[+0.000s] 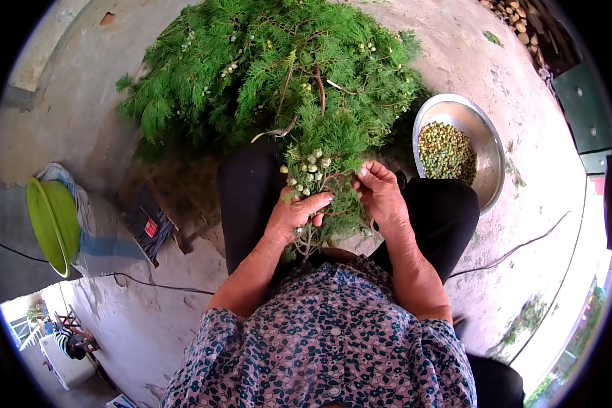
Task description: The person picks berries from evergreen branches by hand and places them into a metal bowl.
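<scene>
My left hand (294, 214) is wrapped round the lower stems of a leafy evergreen branch (333, 132), with the thumb lying across it. Pale green cones (309, 170) cluster just above that thumb. At the branch's right edge, my right hand (385, 197) has thumb and forefinger pinched together against the foliage; what sits between the fingertips is too small to make out. The branch stands over my lap, its cut stems pointing towards my shirt. Beyond my knees lies a large heap of similar green branches (251, 75), dotted with more pale cones.
A metal basin (493, 136) by my right knee holds many small green and brown cones or seeds (447, 151). To the left are a lime-green basin (51, 224), a whitish sack (102, 228) and a dark board (146, 221). Cables cross the concrete floor; firewood (520, 20) is stacked far right.
</scene>
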Demonstrator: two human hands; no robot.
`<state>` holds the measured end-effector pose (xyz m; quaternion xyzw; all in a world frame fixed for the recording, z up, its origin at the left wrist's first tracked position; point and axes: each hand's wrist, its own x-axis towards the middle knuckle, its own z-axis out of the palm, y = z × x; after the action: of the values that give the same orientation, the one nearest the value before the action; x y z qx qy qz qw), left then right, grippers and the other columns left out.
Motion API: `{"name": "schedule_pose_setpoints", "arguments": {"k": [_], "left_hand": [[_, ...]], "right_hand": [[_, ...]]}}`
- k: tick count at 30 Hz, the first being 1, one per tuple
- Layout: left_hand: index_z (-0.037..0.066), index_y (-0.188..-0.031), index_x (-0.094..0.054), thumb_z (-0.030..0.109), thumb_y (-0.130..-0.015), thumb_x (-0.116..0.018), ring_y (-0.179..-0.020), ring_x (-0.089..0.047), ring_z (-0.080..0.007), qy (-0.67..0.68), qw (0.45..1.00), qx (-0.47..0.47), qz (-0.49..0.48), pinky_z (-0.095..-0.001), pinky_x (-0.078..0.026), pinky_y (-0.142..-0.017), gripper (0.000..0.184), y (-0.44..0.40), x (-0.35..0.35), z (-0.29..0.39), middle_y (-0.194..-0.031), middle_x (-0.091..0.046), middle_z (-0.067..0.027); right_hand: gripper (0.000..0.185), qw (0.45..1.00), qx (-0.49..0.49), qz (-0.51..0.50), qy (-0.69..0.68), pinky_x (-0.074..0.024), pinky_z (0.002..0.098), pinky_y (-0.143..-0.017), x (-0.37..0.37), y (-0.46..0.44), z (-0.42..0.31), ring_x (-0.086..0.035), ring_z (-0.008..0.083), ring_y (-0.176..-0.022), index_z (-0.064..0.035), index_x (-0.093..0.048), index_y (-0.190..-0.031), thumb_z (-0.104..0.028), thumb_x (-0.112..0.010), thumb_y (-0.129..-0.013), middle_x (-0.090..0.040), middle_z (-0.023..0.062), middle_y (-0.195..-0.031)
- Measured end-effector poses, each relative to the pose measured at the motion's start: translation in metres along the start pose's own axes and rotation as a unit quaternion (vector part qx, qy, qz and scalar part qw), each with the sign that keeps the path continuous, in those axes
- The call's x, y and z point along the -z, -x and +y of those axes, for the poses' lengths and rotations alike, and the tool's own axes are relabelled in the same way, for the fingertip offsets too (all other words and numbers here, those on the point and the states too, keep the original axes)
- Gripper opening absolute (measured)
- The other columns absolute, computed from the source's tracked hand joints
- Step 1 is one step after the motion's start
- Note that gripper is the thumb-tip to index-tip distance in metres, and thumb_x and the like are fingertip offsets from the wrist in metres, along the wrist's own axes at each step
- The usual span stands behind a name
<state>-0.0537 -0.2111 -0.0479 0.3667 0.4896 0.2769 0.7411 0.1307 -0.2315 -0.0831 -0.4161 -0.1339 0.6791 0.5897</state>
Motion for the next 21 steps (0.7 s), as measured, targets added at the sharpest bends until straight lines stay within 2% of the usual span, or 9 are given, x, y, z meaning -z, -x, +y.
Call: {"name": "schedule_pose_setpoints", "arguments": {"k": [2, 4, 5, 8, 10, 12, 16, 18, 21], "left_hand": [[0.001, -0.09, -0.061, 0.013, -0.075, -0.067, -0.051, -0.051, -0.0098, 0.016, 0.999, -0.037, -0.022, -0.0226, -0.042, -0.041, 0.02, 0.001, -0.002, -0.002, -0.072, -0.059, -0.0019], [0.001, -0.092, -0.06, 0.013, -0.076, -0.066, -0.052, -0.051, -0.0089, 0.025, 0.998, -0.056, -0.033, -0.0224, -0.043, -0.043, 0.02, 0.0, -0.005, -0.002, -0.073, -0.059, -0.0013], [0.001, -0.092, -0.06, 0.012, -0.076, -0.066, -0.051, -0.05, -0.0089, 0.032, 0.997, -0.067, -0.036, -0.0223, -0.043, -0.044, 0.021, -0.001, -0.006, -0.002, -0.073, -0.058, -0.001], [0.001, -0.094, -0.059, 0.011, -0.077, -0.064, -0.051, -0.049, -0.0083, -0.005, 0.994, -0.095, -0.044, -0.0215, -0.043, -0.046, 0.021, -0.004, -0.001, -0.006, -0.073, -0.058, -0.0005], [0.001, -0.095, -0.058, 0.012, -0.079, -0.062, -0.053, -0.051, -0.0088, -0.101, 0.988, -0.105, -0.049, -0.0221, -0.043, -0.047, 0.019, -0.005, 0.002, -0.008, -0.076, -0.058, -0.0007], [0.001, -0.095, -0.058, 0.012, -0.08, -0.062, -0.052, -0.05, -0.0082, -0.106, 0.987, -0.114, -0.049, -0.0218, -0.042, -0.047, 0.019, -0.007, -0.001, -0.007, -0.075, -0.058, -0.0002], [0.002, -0.095, -0.057, 0.01, -0.079, -0.061, -0.049, -0.048, -0.007, -0.121, 0.986, -0.115, -0.017, -0.0208, -0.041, -0.045, 0.018, -0.009, -0.001, -0.011, -0.072, -0.058, 0.0008], [0.001, -0.093, -0.058, 0.011, -0.079, -0.062, -0.048, -0.048, -0.0072, -0.131, 0.984, -0.12, -0.004, -0.021, -0.041, -0.045, 0.017, -0.007, -0.003, -0.009, -0.07, -0.058, 0.0004], [0.001, -0.088, -0.06, 0.013, -0.076, -0.065, -0.047, -0.048, -0.008, -0.14, 0.988, -0.07, 0.02, -0.0223, -0.04, -0.044, 0.017, -0.005, -0.004, -0.007, -0.064, -0.057, 0.0]], "right_hand": [[0.004, 1.0, -0.019, 0.004, 0.012, -0.0413, 0.0223, -0.053, -0.01, 0.005, -0.004, -0.053, 0.0087, -0.064, -0.0058, -0.059, -0.085, -0.006, -0.058, -0.081, -0.058, -0.0005, -0.074], [0.009, 0.999, -0.014, -0.052, 0.004, -0.0455, 0.0244, -0.058, -0.005, 0.002, 0.009, -0.056, 0.0104, -0.071, -0.0048, -0.059, -0.089, -0.007, -0.058, -0.081, -0.061, 0.0005, -0.081], [0.015, 0.996, -0.045, -0.069, -0.022, -0.0486, 0.0269, -0.067, -0.004, 0.004, 0.012, -0.058, 0.0124, -0.079, -0.0043, -0.059, -0.095, -0.01, -0.059, -0.081, -0.062, 0.001, -0.088], [0.023, 0.993, -0.078, -0.068, -0.05, -0.0483, 0.029, -0.072, -0.003, 0.007, 0.015, -0.059, 0.0131, -0.082, -0.0043, -0.059, -0.1, -0.016, -0.06, -0.08, -0.062, 0.0024, -0.096], [0.023, 0.992, -0.069, -0.085, -0.055, -0.0471, 0.0276, -0.073, -0.003, 0.009, 0.014, -0.058, 0.0122, -0.081, -0.0045, -0.06, -0.099, -0.017, -0.061, -0.08, -0.062, 0.0027, -0.095], [0.017, 0.994, -0.008, -0.109, -0.017, -0.0454, 0.0255, -0.074, -0.005, 0.01, 0.013, -0.057, 0.0113, -0.081, -0.0045, -0.061, -0.095, -0.013, -0.061, -0.08, -0.062, 0.002, -0.093], [0.01, 0.993, 0.014, -0.11, 0.051, -0.044, 0.0212, -0.072, 0.0, 0.0, 0.019, -0.054, 0.0072, -0.08, -0.0011, -0.058, -0.09, 0.001, -0.056, -0.08, -0.061, 0.0007, -0.086], [0.009, 0.985, 0.061, -0.107, 0.124, -0.0432, 0.0203, -0.071, -0.004, 0.003, 0.015, -0.054, 0.0063, -0.077, -0.0008, -0.058, -0.088, 0.004, -0.054, -0.081, -0.06, 0.0004, -0.084], [0.009, 0.982, 0.099, -0.065, 0.148, -0.0451, 0.0214, -0.068, -0.014, 0.007, 0.016, -0.055, 0.0082, -0.075, -0.0004, -0.057, -0.086, 0.004, -0.051, -0.081, -0.06, 0.0015, -0.083]]}}
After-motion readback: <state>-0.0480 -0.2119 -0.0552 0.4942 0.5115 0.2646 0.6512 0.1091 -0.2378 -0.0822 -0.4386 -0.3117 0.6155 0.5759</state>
